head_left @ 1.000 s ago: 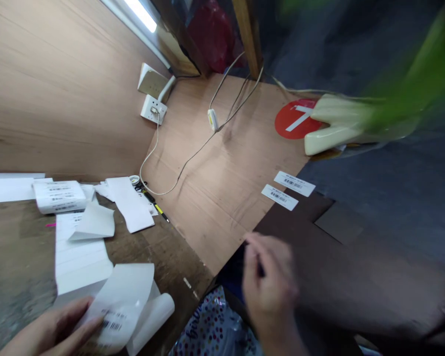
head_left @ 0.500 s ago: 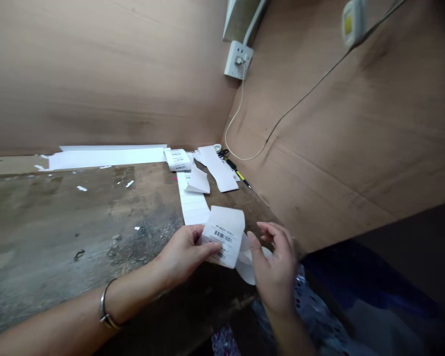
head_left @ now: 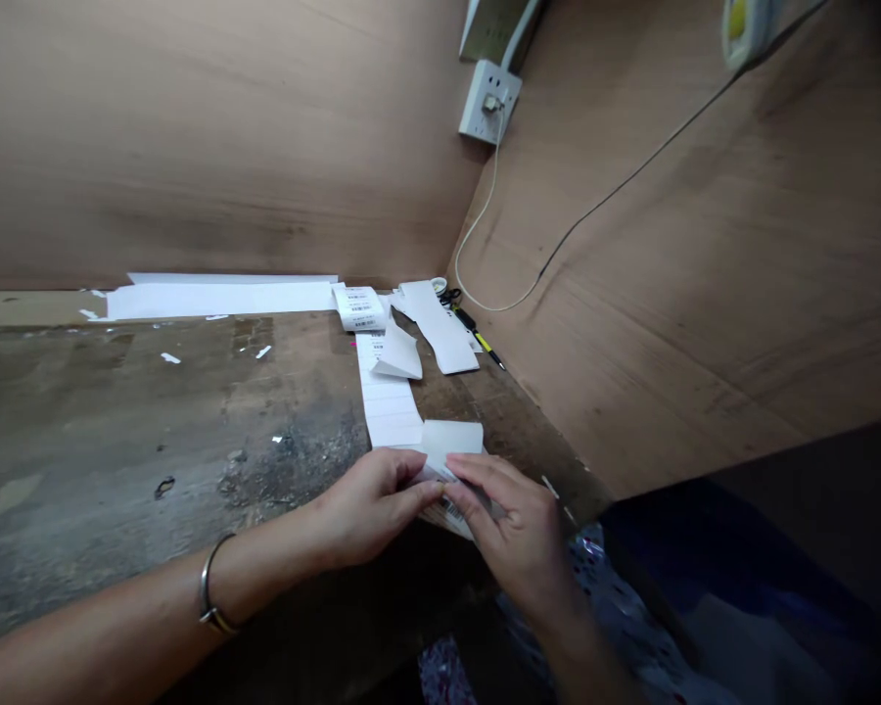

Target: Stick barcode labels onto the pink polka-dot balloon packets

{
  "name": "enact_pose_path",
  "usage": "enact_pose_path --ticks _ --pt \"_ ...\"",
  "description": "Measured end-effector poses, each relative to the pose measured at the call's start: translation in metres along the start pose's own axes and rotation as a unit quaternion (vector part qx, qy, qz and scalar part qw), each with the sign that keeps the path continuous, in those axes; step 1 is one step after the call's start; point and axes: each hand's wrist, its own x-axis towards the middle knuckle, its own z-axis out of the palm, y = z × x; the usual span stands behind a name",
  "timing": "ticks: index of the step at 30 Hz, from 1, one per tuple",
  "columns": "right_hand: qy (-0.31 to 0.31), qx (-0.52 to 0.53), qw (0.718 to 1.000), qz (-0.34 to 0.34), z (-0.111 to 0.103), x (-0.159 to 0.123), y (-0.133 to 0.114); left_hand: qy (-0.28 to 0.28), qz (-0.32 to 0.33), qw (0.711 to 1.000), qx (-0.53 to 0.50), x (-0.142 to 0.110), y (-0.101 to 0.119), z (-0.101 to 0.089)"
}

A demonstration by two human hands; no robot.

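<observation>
the left hand (head_left: pixel 371 504) and the right hand (head_left: pixel 514 529) were both closed on a white barcode label (head_left: pixel 451 460), holding it between them just over the near edge of the worn wooden bench (head_left: pixel 117 460). the left pinched its side between thumb and fingers, while the right lay across it, with its fingers pressed near the printed bars. the step in hand looked like peeling this label free or folding it, and the next move seemed to call for a slow, careful pull so the paper would not crease. a long label strip (head_left: pixel 386 392) lay just behind the hands, leading up towards a small label roll (head_left: pixel 357 308). a loose paper strip (head_left: pixel 440 328) sat nearby, close to scissors (head_left: pixel 449 297) and a yellow-and-black pen (head_left: pixel 485 345). the only container was a shiny patterned plastic bag (head_left: pixel 594 558) below the bench edge; its contents could not be told.
</observation>
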Motion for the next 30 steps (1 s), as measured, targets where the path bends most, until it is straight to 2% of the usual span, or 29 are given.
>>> enact_pose_path --ticks 4,8,14,20,23,26,28,30 --pt "-0.01 -0.005 1.0 0.023 -0.004 0.001 -0.002 -0.01 0.0 1.0 0.008 0.0 0.001 -0.001" --pt "-0.047 0.011 0.998 0.038 -0.006 0.001 -0.001 -0.002 -0.01 1.0 0.007 0.0 -0.002 -0.003" --pt "-0.023 0.055 0.992 0.114 -0.002 -0.001 -0.002 -0.001 -0.035 0.999 0.003 0.0 -0.005 -0.005" --pt "0.003 0.063 0.995 0.079 0.01 -0.005 -0.001 0.015 -0.046 0.998 0.041 0.001 -0.006 -0.003" --pt "0.066 0.049 0.993 0.086 0.017 -0.007 -0.003 0.016 -0.047 0.999 0.017 0.004 -0.007 0.0" --pt "0.209 -0.042 0.974 0.077 0.004 -0.004 0.005 0.028 -0.069 0.997 0.001 0.003 -0.009 0.003" --pt "0.331 -0.15 0.931 0.028 -0.028 0.001 0.019 0.025 -0.089 0.996 -0.01 0.002 -0.016 0.003" --pt "0.436 -0.241 0.867 -0.033 -0.081 0.008 0.033 0.001 -0.1 0.994 -0.034 0.005 -0.028 0.001"
